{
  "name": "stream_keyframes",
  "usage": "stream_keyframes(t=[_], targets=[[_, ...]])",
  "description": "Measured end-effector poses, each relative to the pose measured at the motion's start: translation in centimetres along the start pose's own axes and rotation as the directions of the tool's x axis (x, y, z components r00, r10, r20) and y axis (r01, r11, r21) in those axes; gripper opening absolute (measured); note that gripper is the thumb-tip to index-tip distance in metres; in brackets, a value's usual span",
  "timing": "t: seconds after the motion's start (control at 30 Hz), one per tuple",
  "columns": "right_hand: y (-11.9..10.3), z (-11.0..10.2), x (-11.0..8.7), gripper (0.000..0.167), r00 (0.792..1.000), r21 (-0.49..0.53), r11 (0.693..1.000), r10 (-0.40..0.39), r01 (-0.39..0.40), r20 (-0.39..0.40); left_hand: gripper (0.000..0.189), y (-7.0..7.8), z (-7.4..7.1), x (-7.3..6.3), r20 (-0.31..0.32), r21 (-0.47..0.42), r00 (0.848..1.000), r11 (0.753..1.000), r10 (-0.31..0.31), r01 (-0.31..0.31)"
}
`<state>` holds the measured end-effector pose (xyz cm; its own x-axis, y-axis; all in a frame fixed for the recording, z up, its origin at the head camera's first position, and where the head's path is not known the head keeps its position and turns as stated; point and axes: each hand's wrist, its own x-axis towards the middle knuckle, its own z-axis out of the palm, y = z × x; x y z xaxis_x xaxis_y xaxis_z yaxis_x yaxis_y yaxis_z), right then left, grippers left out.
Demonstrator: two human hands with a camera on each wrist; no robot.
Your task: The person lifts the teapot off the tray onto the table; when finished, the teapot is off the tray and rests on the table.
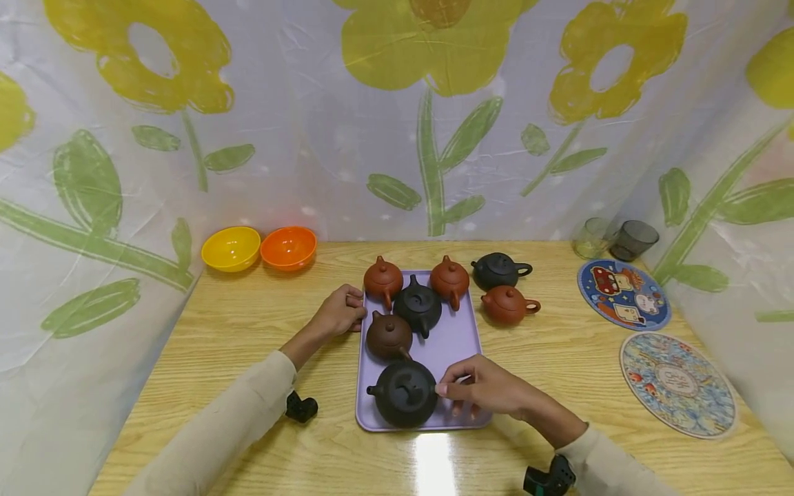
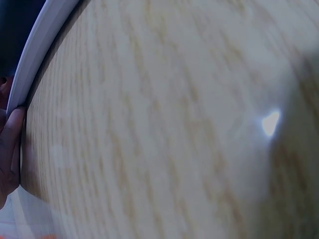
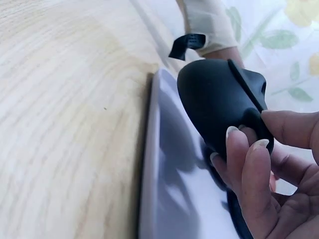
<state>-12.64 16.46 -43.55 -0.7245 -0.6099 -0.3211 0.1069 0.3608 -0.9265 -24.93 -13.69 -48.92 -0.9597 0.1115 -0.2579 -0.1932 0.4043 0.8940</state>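
Note:
A purple tray (image 1: 455, 344) lies on the wooden table and carries several small teapots. The nearest is a large black teapot (image 1: 404, 394), also close up in the right wrist view as black teapot (image 3: 214, 94). My right hand (image 1: 445, 390) pinches this teapot at its right side, thumb and fingers (image 3: 249, 164) curled round its handle. My left hand (image 1: 356, 311) holds the tray's left rim with curled fingers; the left wrist view shows a finger (image 2: 10, 149) against the tray edge (image 2: 30, 64). Behind stand a brown teapot (image 1: 389, 335), a black one (image 1: 418, 306) and two red ones (image 1: 382, 279).
Right of the tray stand a black teapot (image 1: 496, 270) and a red teapot (image 1: 507, 305). A yellow bowl (image 1: 231, 248) and orange bowl (image 1: 288, 246) sit at the back left. Two round mats (image 1: 623, 294) and two glasses (image 1: 634, 239) lie at the right. Flowered curtains enclose the table.

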Motion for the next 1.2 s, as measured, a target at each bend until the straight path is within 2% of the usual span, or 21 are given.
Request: stream_keyframes(t=[0.27, 0.5, 0.77, 1.2], targets=[[0.0, -2.0, -0.8, 0.029, 1.000, -0.046, 0.999, -0.018, 0.019, 0.011, 0.035, 0.2, -0.1, 0.0, 0.003, 0.013, 1.000, 1.000, -0.004, 0.004], [0.1, -3.8, -1.7, 0.029, 1.000, -0.031, 0.999, -0.012, 0.013, 0.017, 0.035, 0.0, -0.1, -0.1, 0.007, -0.004, 1.000, 1.000, 0.002, -0.002], [0.9, -6.0, -2.4, 0.032, 0.999, -0.036, 0.999, 0.022, -0.023, -0.024, 0.036, 0.0, -0.1, 0.0, 0.008, 0.007, 1.000, 1.000, -0.011, 0.011], [1.8, -8.9, -3.7, 0.025, 1.000, -0.049, 0.999, 0.010, -0.011, -0.029, 0.036, 0.3, -0.2, 0.0, 0.009, 0.004, 1.000, 1.000, -0.015, 0.015]])
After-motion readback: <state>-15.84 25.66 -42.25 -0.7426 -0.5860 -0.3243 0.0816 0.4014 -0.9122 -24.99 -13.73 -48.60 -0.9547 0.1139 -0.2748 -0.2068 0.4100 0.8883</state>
